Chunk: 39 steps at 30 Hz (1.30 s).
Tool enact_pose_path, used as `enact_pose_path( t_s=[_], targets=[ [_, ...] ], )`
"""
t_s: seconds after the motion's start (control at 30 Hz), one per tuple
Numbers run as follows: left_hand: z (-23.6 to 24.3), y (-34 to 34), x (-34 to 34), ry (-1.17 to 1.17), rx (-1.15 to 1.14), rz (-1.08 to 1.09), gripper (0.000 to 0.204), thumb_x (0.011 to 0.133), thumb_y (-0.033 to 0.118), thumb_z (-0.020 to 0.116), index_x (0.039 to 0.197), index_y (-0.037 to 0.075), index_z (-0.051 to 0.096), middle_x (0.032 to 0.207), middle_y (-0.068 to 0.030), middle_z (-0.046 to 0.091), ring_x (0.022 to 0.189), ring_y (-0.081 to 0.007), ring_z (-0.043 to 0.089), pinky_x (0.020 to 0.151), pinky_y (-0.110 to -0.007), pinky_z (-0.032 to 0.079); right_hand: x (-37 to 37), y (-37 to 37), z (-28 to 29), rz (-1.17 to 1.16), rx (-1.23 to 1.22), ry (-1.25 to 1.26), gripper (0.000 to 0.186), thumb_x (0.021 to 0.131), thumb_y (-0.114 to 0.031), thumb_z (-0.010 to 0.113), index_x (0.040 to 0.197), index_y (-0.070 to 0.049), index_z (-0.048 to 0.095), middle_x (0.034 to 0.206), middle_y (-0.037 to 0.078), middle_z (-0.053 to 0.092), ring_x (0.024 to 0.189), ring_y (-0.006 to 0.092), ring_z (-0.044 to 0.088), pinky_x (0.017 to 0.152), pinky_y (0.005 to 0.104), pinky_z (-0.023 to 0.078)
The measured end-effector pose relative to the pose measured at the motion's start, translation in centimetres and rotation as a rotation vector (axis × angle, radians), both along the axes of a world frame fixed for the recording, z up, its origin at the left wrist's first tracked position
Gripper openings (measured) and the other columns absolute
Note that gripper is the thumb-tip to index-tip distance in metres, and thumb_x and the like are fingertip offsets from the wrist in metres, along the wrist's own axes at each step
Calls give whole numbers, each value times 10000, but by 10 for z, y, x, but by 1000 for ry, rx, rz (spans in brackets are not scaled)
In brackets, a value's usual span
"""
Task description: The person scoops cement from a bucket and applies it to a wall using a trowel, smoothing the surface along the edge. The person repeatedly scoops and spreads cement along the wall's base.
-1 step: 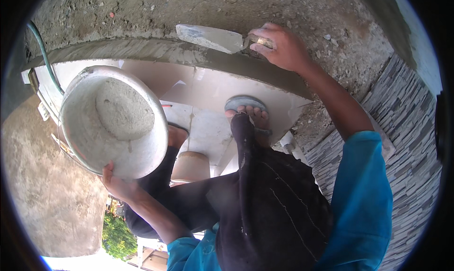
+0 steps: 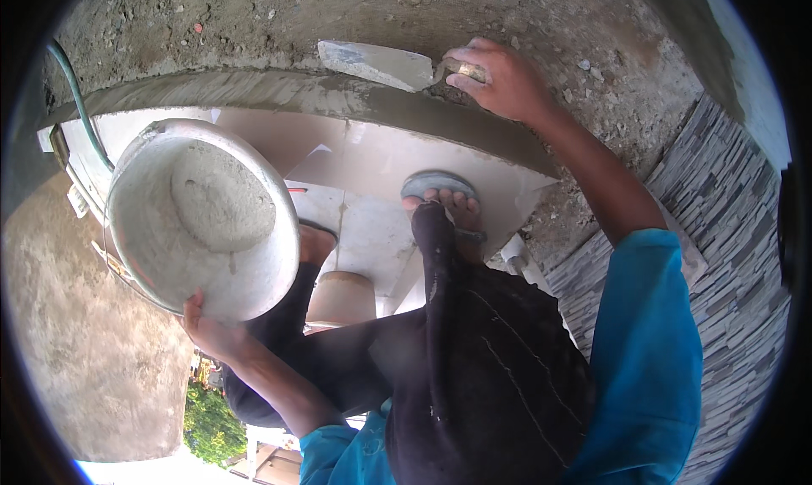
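At the far left corner of the pale tiled floor (image 2: 372, 223), a thin green hose (image 2: 80, 96) curves down behind a round, light-grey bucket (image 2: 148, 223). The bucket is held over the floor's left end, its mouth facing the wearer, with a rough patch of grey mortar (image 2: 220, 193) at its bottom. The left hand (image 2: 210, 328) has its grip on the bucket's near rim, one finger curled over inside the edge. Neither bucket nor left hand shows any clear shift since the earlier picture.

Along the floor's far edge runs a smoothed band of grey mortar (image 2: 254, 87), bordered beyond by loose brown soil (image 2: 338, 11). Nearer the wearer, right of the bucket, stands a tan, round-sided container (image 2: 342, 297).

A steel trowel with a long, mortar-smeared blade (image 2: 376, 65) lies across the line between band and soil, tip leftward; whether it touches either cannot be told. It has moved only a trace, so the work seems to stand at practically the same point. Below it, a bare foot in a grey sandal (image 2: 436, 182) rests on the tiles. The right hand (image 2: 499, 75) keeps its grip wrapped around the trowel's handle, above the soil.
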<state>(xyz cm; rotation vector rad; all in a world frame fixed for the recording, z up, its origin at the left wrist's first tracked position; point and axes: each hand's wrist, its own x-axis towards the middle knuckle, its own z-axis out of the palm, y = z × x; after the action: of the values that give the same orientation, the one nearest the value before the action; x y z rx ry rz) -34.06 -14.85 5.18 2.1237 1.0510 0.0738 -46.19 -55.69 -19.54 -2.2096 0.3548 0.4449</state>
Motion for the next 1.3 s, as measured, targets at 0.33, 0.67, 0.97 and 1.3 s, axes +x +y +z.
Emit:
enact_pose_path(
  t_s=[0.33,0.67,0.97,1.3],
  targets=[
    [-13,9,-3,-73,42,-25,292,847,134,587,1041,-63,681,1105,-186,573,1032,-289,636,858,-412,597,-24,1,-18,65,-173,55,340,921,-338,714,1225,-183,708,1083,41,650,1044,239,672,842,459,542],
    [-13,6,-6,-20,156,-129,300,846,138,587,1041,-73,675,1117,-196,593,1012,-289,646,819,-430,597,-38,19,17,78,-221,-74,336,858,-237,746,1185,-160,726,1034,25,613,966,199,679,749,380,572],
    [-11,-8,-3,-76,24,-23,352,832,118,587,1063,-144,634,1133,-207,602,1016,-305,653,812,-433,593,-46,17,45,70,-223,-132,397,818,-190,785,1211,-164,732,987,24,610,859,221,681,713,383,569],
    [-13,3,-12,-135,7,-144,314,871,115,584,1068,-114,670,1142,-218,605,1034,-309,634,870,-415,570,-49,7,83,77,-203,-65,372,830,-212,745,1200,-174,728,1021,20,617,949,193,679,743,386,575]
  ],
)
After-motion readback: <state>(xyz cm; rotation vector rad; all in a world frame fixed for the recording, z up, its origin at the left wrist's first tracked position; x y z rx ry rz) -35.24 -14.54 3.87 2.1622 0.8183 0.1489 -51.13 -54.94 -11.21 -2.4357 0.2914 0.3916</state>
